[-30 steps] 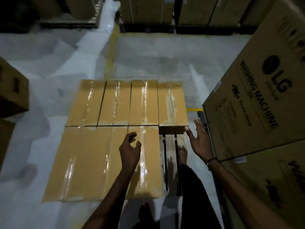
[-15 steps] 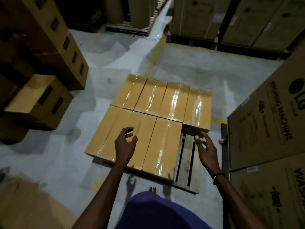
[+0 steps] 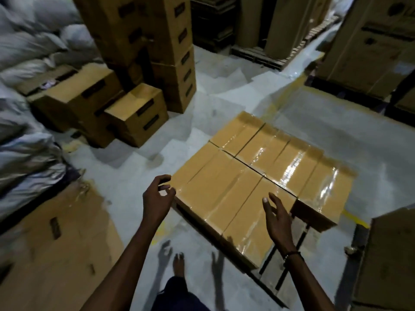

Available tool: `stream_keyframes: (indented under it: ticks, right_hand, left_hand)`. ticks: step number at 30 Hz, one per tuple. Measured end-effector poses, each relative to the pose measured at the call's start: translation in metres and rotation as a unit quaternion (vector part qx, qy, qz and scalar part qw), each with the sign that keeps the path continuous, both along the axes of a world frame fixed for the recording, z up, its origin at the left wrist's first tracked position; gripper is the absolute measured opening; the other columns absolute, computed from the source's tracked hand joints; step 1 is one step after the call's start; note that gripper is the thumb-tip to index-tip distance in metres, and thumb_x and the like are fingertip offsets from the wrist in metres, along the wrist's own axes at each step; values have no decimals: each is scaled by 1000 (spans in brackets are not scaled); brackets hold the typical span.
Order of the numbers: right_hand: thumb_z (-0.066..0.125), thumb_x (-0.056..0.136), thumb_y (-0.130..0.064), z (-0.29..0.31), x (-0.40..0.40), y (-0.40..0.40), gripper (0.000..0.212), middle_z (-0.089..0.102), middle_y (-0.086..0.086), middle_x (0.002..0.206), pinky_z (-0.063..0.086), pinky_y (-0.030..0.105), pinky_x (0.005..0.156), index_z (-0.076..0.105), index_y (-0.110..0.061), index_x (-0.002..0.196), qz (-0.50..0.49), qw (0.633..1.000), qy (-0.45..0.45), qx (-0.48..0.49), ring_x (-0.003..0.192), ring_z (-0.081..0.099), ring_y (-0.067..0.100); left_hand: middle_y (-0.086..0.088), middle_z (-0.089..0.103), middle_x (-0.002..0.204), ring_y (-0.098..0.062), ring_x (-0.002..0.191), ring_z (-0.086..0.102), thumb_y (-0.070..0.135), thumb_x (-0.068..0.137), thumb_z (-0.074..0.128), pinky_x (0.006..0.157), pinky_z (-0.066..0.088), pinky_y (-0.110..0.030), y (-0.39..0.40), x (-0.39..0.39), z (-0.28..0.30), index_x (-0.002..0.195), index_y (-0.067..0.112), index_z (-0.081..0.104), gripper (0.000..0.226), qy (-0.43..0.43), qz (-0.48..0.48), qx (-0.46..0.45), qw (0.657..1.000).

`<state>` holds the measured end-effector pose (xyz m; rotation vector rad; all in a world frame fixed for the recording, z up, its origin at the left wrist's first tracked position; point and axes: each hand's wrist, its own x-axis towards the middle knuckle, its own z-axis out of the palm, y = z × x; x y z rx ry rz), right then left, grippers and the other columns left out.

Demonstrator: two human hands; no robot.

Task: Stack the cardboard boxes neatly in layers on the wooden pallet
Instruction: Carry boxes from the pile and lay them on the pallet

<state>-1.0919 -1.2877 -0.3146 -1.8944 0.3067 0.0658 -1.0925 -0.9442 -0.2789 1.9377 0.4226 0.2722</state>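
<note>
Your left grip (image 3: 157,198) hangs in the air with its fingers loosely curled and nothing in it, just off the near left corner of the layer of flat tan cardboard boxes sealed with glossy clear tape (image 3: 258,176). Your right grip (image 3: 278,217) is spread and relaxed, also holding nothing, over the near right part of that same layer; whether its fingertips touch the cardboard cannot be told.

The boxes lie side by side in two rows between and beyond both grips, filling most of the dark slatted wooden pallet (image 3: 289,268). Bare slats show below your right grip, at the one unfilled near corner.

Beyond your left grip, a loose heap of brown cardboard cartons with dark slot handles (image 3: 134,108) rests on the pale concrete floor (image 3: 139,167), with a taller stack behind it. A large flattened cardboard sheet (image 3: 56,243) lies to the left of that grip. Grey sacks (image 3: 24,52) pile up farther left. Tall printed cartons (image 3: 368,46) stand far beyond your right grip.
</note>
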Motion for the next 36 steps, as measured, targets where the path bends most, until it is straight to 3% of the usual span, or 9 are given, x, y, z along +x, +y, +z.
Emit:
stream_keyframes:
  ticks: [7, 11, 15, 18, 20, 22, 32, 36]
  right_hand:
    - [54, 100, -50, 17, 79, 135, 52, 55, -7, 146, 44, 27, 90, 51, -27, 147, 84, 996, -31, -12, 114, 58, 7]
    - [54, 100, -52, 27, 125, 217, 53, 56, -7, 147, 45, 27, 88, 52, -28, 147, 115, 992, -45, -17, 115, 59, 7]
    - [54, 101, -50, 42, 170, 303, 52, 54, -9, 148, 44, 30, 93, 51, -28, 148, 153, 986, -66, -7, 120, 58, 9]
    - [54, 100, -51, 53, 197, 361, 54, 53, -9, 149, 45, 32, 96, 49, -27, 149, 186, 979, -79, -4, 123, 58, 10]
    - [53, 100, -53, 60, 218, 399, 55, 53, -8, 149, 47, 36, 100, 49, -27, 149, 210, 974, -86, -10, 123, 58, 11]
    - [53, 100, -54, 65, 237, 432, 56, 53, -7, 149, 48, 37, 102, 50, -27, 148, 231, 968, -95, -15, 122, 58, 10]
    - [51, 102, -56, 56, 380, 596, 58, 50, -7, 153, 45, 21, 95, 46, -26, 151, 308, 942, -126, -41, 119, 58, 7]
    - [52, 102, -54, 55, 448, 659, 57, 50, -7, 148, 47, 32, 102, 48, -22, 149, 319, 938, -126, -43, 127, 58, 18]
  left_hand:
    - [14, 67, 118, -3, 105, 65, 8, 93, 72, 69, 45, -3, 125, 29, 11, 120, 25, 66, 33, -11, 58, 0, 998]
    - [18, 65, 119, -2, 105, 65, 10, 93, 73, 67, 51, -13, 202, 42, 13, 119, 29, 65, 33, -12, 66, 12, 998]
    - [13, 67, 120, -6, 103, 65, 9, 92, 73, 66, 46, -8, 279, 64, 18, 118, 27, 66, 32, -6, 107, 9, 994]
    - [14, 67, 117, -7, 103, 65, 10, 91, 73, 71, 50, -19, 324, 87, 27, 117, 27, 65, 32, -8, 122, 8, 992]
    - [14, 67, 116, -8, 103, 66, 10, 91, 73, 73, 54, -29, 352, 105, 33, 118, 25, 66, 32, -16, 133, 4, 991]
    - [13, 67, 114, -7, 102, 66, 10, 90, 73, 75, 52, -28, 373, 123, 39, 118, 24, 66, 32, -21, 145, 5, 989]
    - [9, 68, 115, -9, 103, 65, 11, 89, 74, 81, 54, -33, 520, 238, 55, 119, 25, 66, 35, -44, 143, 63, 987]
    - [5, 68, 110, -7, 99, 65, 11, 88, 74, 81, 55, -34, 584, 300, 68, 120, 26, 67, 36, -41, 146, 107, 983]
